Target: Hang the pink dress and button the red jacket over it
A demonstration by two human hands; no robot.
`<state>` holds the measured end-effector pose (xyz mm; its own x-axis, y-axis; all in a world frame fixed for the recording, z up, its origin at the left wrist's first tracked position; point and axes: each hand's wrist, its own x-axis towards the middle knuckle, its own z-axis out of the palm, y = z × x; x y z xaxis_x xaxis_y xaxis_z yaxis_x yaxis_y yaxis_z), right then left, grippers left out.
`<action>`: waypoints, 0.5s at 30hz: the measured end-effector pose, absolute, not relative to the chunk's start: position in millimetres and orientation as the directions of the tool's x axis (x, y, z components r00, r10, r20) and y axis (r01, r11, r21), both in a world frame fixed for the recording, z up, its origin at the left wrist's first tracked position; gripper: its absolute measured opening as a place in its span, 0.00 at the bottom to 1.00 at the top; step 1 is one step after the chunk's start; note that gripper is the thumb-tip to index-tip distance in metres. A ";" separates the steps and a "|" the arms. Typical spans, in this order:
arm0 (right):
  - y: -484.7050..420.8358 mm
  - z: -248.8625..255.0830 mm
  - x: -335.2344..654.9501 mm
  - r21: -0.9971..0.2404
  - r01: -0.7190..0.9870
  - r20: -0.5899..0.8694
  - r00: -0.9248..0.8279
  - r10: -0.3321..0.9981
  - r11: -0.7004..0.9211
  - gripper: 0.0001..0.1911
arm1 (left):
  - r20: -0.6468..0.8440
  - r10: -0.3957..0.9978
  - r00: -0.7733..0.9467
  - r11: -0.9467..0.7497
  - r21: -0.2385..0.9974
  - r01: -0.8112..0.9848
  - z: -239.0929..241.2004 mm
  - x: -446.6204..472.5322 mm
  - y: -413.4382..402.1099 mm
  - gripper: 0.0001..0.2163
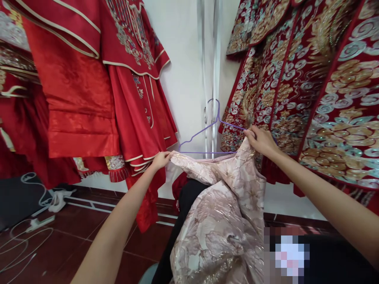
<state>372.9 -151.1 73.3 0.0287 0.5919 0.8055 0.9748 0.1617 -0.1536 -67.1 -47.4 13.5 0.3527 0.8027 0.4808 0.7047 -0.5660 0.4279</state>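
Note:
A pale pink brocade garment [225, 213] with a gold floral pattern hangs down in front of me. My left hand [160, 159] pinches its upper left corner. My right hand [260, 141] grips its upper right part together with the right arm of a purple wire hanger [209, 128]. The hanger is held upright just above the garment, its hook pointing up against the white wall. Part of the hanger's right arm is hidden behind my right hand.
Red embroidered garments [89, 90] hang on the left, and red ones with gold and silver embroidery [310, 86] on the right. A white wall [186, 79] is between them. White cables and a power strip [40, 223] lie on the dark red tiled floor. A black item [183, 221] sits behind the pink garment.

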 end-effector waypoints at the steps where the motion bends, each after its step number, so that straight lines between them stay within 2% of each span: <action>1: -150.6 73.2 373.4 -0.148 0.975 0.807 0.023 0.590 0.164 0.16 | 0.492 0.798 0.347 -0.574 0.445 0.687 15.8 -65.2 -46.7 0.22; 5: -148.2 71.2 376.0 -0.130 0.977 0.806 0.006 0.592 0.167 0.16 | 0.604 0.712 0.359 -0.692 0.517 0.503 32.8 -42.8 -45.1 0.24; 8: -146.9 68.1 375.8 -0.133 0.976 0.795 0.002 0.606 0.171 0.17 | 0.649 0.655 0.387 -0.753 0.516 0.409 50.6 -13.2 -45.3 0.25; 12: -147.6 66.6 369.0 -0.151 0.975 0.731 -0.002 0.682 0.165 0.22 | 0.604 0.638 0.477 -0.768 0.462 0.443 69.7 19.1 -44.8 0.24; 15: -148.9 70.8 370.3 -0.136 0.973 0.687 -0.042 0.725 0.186 0.25 | 0.573 0.664 0.480 -0.745 0.455 0.487 72.5 24.2 -41.6 0.24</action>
<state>370.3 -148.9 70.8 -0.0421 0.7250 0.6874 0.9731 0.1856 -0.1361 24.2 -41.6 72.5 0.4802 0.6637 0.5734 0.4870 -0.7455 0.4550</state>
